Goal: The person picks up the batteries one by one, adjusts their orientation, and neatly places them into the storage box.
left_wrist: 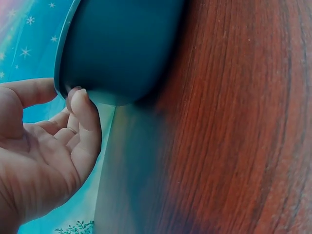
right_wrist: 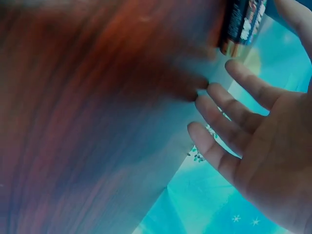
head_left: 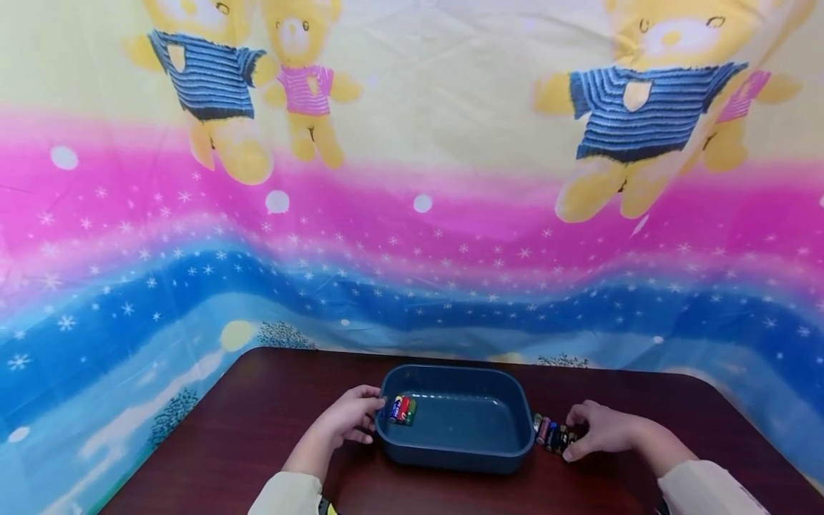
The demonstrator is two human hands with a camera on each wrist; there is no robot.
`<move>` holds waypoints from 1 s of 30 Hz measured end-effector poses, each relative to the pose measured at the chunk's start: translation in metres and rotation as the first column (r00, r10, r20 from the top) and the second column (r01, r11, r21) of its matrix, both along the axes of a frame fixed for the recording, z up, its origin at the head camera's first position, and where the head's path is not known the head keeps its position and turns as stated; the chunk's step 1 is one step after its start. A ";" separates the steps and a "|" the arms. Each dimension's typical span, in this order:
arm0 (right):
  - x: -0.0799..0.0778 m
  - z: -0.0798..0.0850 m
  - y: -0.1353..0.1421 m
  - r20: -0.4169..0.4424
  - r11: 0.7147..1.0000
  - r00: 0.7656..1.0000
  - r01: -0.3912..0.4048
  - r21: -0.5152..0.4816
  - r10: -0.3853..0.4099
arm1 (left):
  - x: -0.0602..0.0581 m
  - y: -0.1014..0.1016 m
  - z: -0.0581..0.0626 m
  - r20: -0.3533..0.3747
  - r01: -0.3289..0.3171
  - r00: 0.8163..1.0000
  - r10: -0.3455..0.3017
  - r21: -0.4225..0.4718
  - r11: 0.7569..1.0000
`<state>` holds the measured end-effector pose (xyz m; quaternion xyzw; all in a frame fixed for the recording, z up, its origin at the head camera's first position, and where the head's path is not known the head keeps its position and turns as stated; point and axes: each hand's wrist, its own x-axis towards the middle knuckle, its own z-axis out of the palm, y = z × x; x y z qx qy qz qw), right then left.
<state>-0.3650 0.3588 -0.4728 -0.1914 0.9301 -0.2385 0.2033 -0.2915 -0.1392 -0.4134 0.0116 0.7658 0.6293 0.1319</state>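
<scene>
Two hands are working at a dark blue-grey plastic basin (head_left: pixel 460 460), with batteries lying both inside and outside it.
Labels on the batteries are showing coloured bands and pale marks, but their writing is staying too small or blurred to read. The basin is sitting on a dark red wood-grain table (head_left: pixel 270 429), before a teddy-bear-print curtain (head_left: pixel 418 236); its right wall is standing between the two groups. Blue, red and green batteries (head_left: pixel 402 410) are lying side by side inside, at the left end; a row of loose batteries (head_left: pixel 552 434), some dark with gold-coloured ends, is lying just beside the right end. The left hand (head_left: pixel 350 417) is pinching the basin's left rim; the right hand (head_left: pixel 605 428) is reaching at the row, fingers and thumb apart.
</scene>
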 end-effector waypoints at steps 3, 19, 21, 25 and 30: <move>0.014 0.008 -0.012 -0.062 0.997 0.998 0.005 0.075 0.000 | 0.000 0.000 -0.001 -0.010 -0.006 1.000 0.006 0.002 1.000; 0.076 0.059 -0.063 -0.178 0.989 0.977 0.129 0.069 -0.115 | 0.001 -0.001 -0.002 -0.024 -0.010 1.000 0.010 -0.015 1.000; 0.075 0.057 -0.062 -0.181 0.990 0.977 0.125 0.062 -0.112 | 0.001 -0.001 -0.002 -0.026 -0.013 1.000 0.012 -0.018 1.000; 0.074 0.056 -0.061 -0.175 0.990 0.977 0.131 0.060 -0.118 | 0.001 -0.001 -0.002 -0.032 -0.010 0.999 0.010 -0.020 1.000; 0.075 0.057 -0.063 -0.159 0.986 0.977 0.153 0.063 -0.141 | -0.001 0.000 -0.002 -0.029 -0.018 0.999 0.017 -0.024 1.000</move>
